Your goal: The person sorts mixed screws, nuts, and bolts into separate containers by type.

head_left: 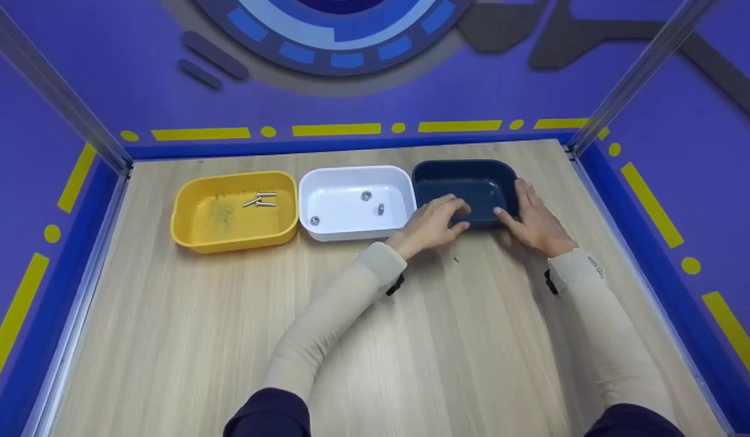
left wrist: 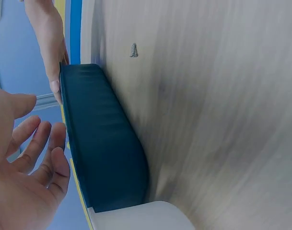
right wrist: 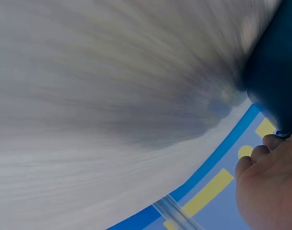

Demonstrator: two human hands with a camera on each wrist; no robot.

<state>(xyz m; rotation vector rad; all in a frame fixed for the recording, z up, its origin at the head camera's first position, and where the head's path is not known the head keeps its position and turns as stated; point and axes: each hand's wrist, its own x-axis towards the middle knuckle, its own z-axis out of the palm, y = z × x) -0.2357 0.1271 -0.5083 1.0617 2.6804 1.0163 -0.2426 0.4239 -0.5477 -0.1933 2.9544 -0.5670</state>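
Note:
My left hand (head_left: 434,222) hovers over the near left part of a dark teal tub (head_left: 438,172), its fingers loosely bent. Nothing shows between thumb and fingers in the left wrist view, where the hand (left wrist: 28,167) is beside the tub's rim. At the tub's right end my right hand (head_left: 540,226) holds the wall, thumb over the near corner and fingers along the outer side. In the right wrist view, its fingertips (right wrist: 261,152) are at the tub's edge. A small screw (head_left: 456,260) lies on the table just in front of the tub.
Left of the dark tub stands a white tub (head_left: 350,235) with three metal nuts (head_left: 366,195). Farther left is a yellow tub (head_left: 235,246) holding several silver pins (head_left: 266,204). Patterned blue walls (head_left: 350,109) enclose the wooden table (head_left: 186,340) at the back and sides.

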